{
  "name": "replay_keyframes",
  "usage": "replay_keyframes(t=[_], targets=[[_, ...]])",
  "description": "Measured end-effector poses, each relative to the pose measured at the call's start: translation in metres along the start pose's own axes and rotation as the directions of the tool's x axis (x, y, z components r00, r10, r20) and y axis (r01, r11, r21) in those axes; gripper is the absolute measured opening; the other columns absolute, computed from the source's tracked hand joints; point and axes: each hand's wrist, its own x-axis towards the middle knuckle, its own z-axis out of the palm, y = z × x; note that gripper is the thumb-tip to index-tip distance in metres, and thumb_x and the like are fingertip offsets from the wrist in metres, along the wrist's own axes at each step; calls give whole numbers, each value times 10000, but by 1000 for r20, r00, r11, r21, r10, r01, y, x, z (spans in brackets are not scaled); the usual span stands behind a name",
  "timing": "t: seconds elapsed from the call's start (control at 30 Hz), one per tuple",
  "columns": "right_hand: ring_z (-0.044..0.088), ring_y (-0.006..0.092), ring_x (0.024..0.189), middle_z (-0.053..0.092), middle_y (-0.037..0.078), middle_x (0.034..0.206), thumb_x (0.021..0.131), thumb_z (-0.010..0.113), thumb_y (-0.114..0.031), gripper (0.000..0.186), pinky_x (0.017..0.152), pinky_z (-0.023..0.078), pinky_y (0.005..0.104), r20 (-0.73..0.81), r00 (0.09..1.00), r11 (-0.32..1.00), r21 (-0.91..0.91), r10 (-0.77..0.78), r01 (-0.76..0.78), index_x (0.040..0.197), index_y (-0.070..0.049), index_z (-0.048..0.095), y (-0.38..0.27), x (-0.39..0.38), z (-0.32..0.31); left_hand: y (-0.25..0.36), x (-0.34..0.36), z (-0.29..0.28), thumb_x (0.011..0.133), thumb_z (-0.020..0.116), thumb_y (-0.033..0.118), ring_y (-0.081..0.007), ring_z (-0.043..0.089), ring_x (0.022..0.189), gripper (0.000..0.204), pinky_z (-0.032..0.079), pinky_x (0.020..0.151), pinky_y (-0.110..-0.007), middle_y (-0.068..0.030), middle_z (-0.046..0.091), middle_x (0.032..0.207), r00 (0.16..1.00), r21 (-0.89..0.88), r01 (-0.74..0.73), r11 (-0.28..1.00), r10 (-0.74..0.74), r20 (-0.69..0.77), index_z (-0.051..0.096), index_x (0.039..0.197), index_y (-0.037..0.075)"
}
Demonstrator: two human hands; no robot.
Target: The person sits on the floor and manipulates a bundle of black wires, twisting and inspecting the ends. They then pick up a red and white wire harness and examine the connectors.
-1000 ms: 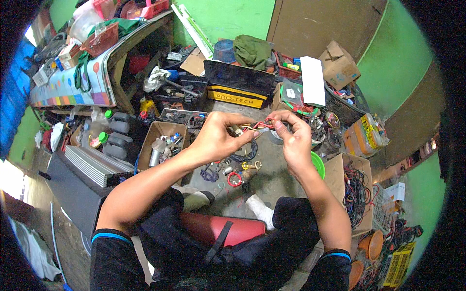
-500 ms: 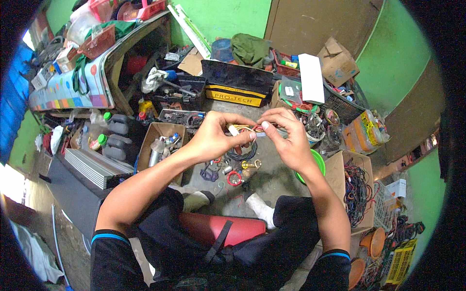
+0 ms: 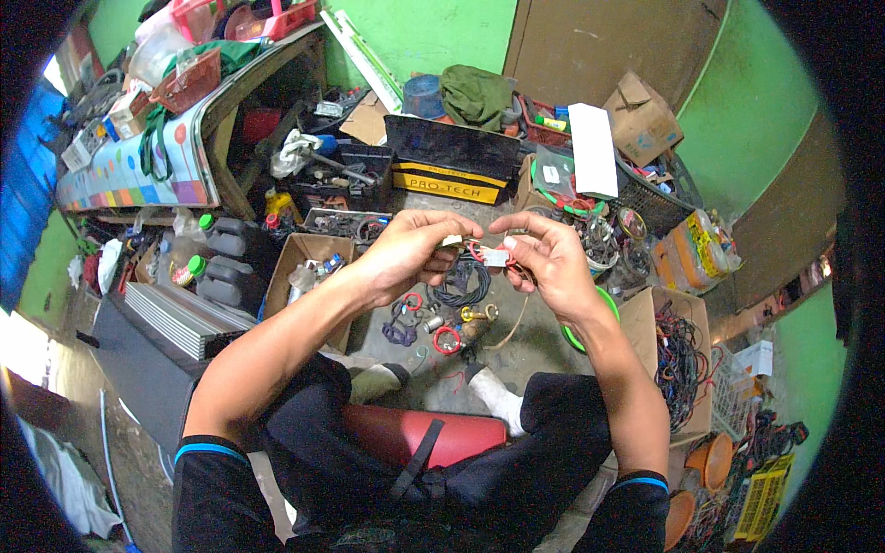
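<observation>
My left hand (image 3: 406, 256) pinches a bundle of thin wires close to a small pale connector (image 3: 452, 241). Facing it, my right hand (image 3: 556, 272) has thumb and fingers bent around the same wires, beside a white plug (image 3: 495, 257) with red leads. A tan strand (image 3: 510, 334) dangles below the right fingers. On the floor under my hands lie a coil of black cable (image 3: 466, 284), a red ring of wire (image 3: 446, 340), a purple cord (image 3: 399, 333) and a brass-coloured fitting (image 3: 479, 313). My fingers partly cover the wires.
A cardboard box of tangled wires (image 3: 680, 369) and a green basin (image 3: 608, 323) stand at right. At left are another cardboard box (image 3: 284, 276), black jugs (image 3: 226, 279) and a finned metal part (image 3: 184, 318). A black-and-yellow toolbox (image 3: 449, 180) sits ahead.
My hands have turned and the fingertips have parted slightly. The white plug with red leads now shows between them, and the tan strand hangs down under my right hand.
</observation>
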Motion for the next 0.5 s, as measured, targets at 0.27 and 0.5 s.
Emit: replay_keyframes(t=[0.27,0.5], targets=[[455,35,502,618,49,709,950,512,-140,200,415,332,175,-58,981,977,117,186,-178,1096,-31,595,-5,1,-5,3,-9,3,871,672,280,-36,477,542,282,368,446,-214,35,599,736,968,449,-250,858,226,107,669,1052,63],[511,64,569,654,79,779,944,550,-194,272,477,407,203,-34,998,976,213,59,-51,1124,3,606,-5,1,0,-1,-3,0,873,676,266,-48,505,524,245,405,432,-234,10,573,637,905,573,-341,745,425,-15,693,815,29]])
